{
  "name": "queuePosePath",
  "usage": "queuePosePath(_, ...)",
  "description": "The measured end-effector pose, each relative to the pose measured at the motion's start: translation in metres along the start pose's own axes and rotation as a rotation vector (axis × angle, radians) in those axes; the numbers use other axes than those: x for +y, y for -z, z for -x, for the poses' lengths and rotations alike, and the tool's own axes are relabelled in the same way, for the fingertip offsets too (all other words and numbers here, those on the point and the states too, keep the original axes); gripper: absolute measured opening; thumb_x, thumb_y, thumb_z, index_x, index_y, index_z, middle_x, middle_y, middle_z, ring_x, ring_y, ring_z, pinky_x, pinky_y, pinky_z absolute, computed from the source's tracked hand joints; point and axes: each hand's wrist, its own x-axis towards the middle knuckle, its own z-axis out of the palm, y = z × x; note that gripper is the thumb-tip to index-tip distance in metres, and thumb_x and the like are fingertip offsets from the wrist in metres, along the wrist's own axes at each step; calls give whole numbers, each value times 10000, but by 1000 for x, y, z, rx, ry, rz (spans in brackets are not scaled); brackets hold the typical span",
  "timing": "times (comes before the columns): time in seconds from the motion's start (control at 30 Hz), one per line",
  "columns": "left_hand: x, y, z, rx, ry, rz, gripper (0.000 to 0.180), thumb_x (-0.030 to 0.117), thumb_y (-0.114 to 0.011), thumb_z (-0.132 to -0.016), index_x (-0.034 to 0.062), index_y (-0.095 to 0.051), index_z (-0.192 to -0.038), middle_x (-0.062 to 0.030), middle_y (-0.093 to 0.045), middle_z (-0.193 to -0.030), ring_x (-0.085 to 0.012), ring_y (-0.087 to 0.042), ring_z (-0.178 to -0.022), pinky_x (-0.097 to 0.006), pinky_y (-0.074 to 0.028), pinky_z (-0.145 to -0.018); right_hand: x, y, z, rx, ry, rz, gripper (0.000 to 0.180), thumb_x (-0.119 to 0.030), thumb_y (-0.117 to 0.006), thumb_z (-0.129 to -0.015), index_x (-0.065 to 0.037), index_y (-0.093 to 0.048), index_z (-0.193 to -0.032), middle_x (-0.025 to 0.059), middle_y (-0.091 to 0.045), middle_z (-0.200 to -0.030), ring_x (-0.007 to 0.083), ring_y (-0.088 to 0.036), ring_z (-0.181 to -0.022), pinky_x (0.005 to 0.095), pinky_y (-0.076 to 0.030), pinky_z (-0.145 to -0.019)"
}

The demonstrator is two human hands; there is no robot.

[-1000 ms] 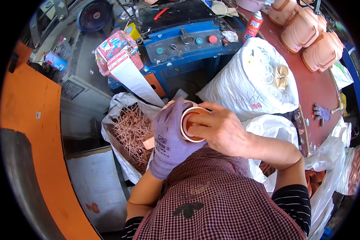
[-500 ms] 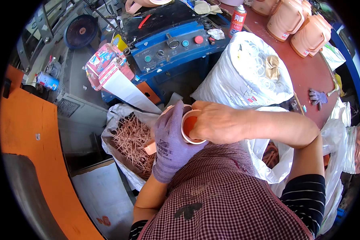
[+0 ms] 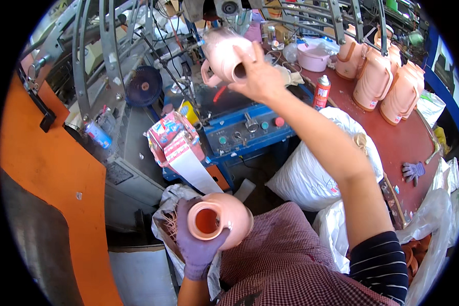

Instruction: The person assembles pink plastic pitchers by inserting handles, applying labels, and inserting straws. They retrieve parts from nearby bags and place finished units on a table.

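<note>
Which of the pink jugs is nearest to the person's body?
The lowest jug, in the gloved left hand, mouth toward the camera. The right hand is at another jug; the others stand on the red table.

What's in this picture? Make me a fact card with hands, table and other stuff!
Left hand: purple-gloved, holding a pink jug, mouth toward the camera
Right hand: bare, fingers at the neck of a second pink jug; grip unclear
Red table: several pink jugs, a loose purple glove
Control panel: blue-framed, with a red button
Nearby: white sack, dark fan
</note>
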Motion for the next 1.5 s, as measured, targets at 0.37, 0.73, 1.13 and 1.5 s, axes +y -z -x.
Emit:
queuePosePath(0.37,45,46,-39,509,-529,-144,1136,306,-820,-639,-12,-137,-1489,-230,-497,-1321,-359,-529,-1172,-463,-429,-1006,-20,175,117,-31,483,199,433,-263,-648,-806,-211,-572,-1229,261,-556,-1229,201,-634,-599,276,-501,-466)
queuePosePath(0.73,25,-132,-172,330,-1009,-317,773,223,-863,-601,111,-502,-1275,-145,-455,-1376,-448,-381,-1294,-556,-339,-1047,26,216,214,-542,17,-284,524,-436,-750,-676,-46,-628,-1005,103,-597,-814,308,-630,-584,374,-513,-521)
queuePosePath(1.13,-8,-155,-305,115,-1035,-647,600,99,-748,-650,183,-518,-1198,-71,-452,-1360,-381,-393,-1270,-482,-381,-1014,15,239,226,-444,-37,-258,540,-446,-762,-675,-46,-646,-1020,97,-575,-791,279,-621,-562,355,-511,-513)
queuePosePath(1.5,3,-139,-305,32,-1092,-775,636,92,-742,-637,164,-517,-1228,-70,-475,-1368,-363,-432,-1259,-472,-405,-1005,23,216,224,-436,-62,-325,528,-437,-758,-687,-55,-654,-1036,93,-576,-800,270,-619,-556,349,-512,-519)
